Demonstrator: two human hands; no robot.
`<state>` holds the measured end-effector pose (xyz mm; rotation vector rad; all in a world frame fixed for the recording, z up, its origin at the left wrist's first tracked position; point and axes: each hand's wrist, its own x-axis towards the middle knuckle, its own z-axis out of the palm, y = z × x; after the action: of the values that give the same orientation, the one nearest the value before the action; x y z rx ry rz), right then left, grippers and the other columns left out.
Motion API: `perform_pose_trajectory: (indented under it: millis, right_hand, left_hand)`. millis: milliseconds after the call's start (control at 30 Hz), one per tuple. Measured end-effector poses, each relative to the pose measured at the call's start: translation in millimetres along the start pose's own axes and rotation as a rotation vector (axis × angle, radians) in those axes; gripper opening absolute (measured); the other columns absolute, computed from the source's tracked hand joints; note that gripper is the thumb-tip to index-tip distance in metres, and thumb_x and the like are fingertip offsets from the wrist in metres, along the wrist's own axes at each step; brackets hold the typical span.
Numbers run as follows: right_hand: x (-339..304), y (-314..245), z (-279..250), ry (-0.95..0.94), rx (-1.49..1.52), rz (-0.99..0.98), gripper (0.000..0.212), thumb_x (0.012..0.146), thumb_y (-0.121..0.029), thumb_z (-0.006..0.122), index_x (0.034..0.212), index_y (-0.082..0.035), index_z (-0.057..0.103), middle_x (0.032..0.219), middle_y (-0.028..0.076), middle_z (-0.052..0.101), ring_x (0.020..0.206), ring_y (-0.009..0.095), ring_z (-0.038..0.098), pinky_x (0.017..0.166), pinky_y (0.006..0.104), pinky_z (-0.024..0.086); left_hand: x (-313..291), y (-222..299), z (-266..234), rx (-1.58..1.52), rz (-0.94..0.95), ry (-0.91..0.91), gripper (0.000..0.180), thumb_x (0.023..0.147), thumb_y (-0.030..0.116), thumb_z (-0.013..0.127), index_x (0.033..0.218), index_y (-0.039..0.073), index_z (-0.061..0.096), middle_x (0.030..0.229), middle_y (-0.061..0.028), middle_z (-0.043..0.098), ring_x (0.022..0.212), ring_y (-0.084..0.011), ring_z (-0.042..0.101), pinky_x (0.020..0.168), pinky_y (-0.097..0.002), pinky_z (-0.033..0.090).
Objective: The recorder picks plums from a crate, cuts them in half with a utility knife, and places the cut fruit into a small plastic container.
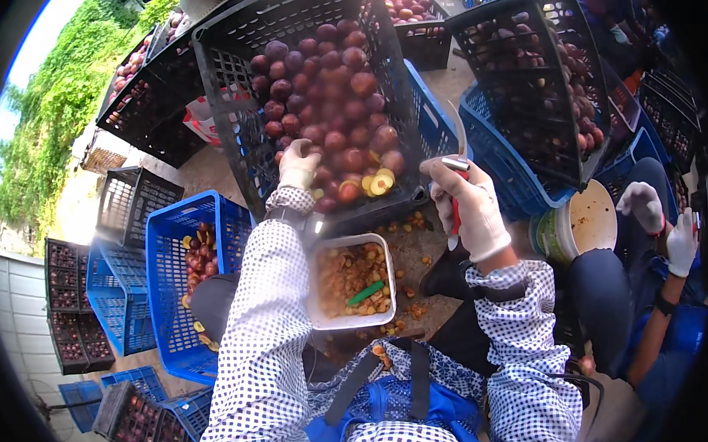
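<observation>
My left hand (299,165), in a white glove, reaches into a tilted black crate (224,109) of dark red plums (331,101). Its fingers are curled down among the fruit at the near left, and whatever they hold is hidden. To the right of the crate, my gloved right hand (481,215) is closed round a red-handled tool (455,216) with a thin, curved metal blade rising above the fist. Cut plum halves (381,183) with yellow flesh lie at the crate's near edge. Below them, a white tub (323,324) contains brownish pits and scraps and a green object (365,293).
A blue crate (157,291) with cut plums stands at my left. Blue and black crates (523,157) of plums are stacked to the right, beside a round bucket (591,219). A gloved co-worker (680,251) sits at the far right. Scraps lie on the floor around the tub.
</observation>
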<state>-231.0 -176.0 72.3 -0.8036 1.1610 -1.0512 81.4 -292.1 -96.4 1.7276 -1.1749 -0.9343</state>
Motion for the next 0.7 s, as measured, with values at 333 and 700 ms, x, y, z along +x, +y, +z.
perform_pose_trajectory:
  millis: [333,700]
  right_hand:
    - [-19,7,14,0.0,0.014,-0.06,0.032,0.095,-0.029,0.069,0.107,0.0,0.066,0.073,0.0,0.058,0.047,0.005,0.047,0.042,0.0192,0.035]
    - [-4,6,11,-0.077,-0.408,-0.151,0.028,0.087,-0.027,0.074,0.101,-0.003,0.07,0.089,0.011,0.071,0.084,0.021,0.067,0.079,0.0332,0.052]
  left_hand:
    - [15,6,11,0.561,0.379,0.155,0.047,0.08,0.029,0.077,0.12,0.006,0.066,0.111,-0.0167,0.069,0.101,-0.0315,0.067,0.09,-0.0405,0.052]
    - [5,66,35,0.299,0.521,-0.295,0.046,0.075,0.014,0.076,0.116,0.002,0.057,0.106,-0.015,0.066,0.094,-0.0253,0.067,0.084,-0.036,0.055]
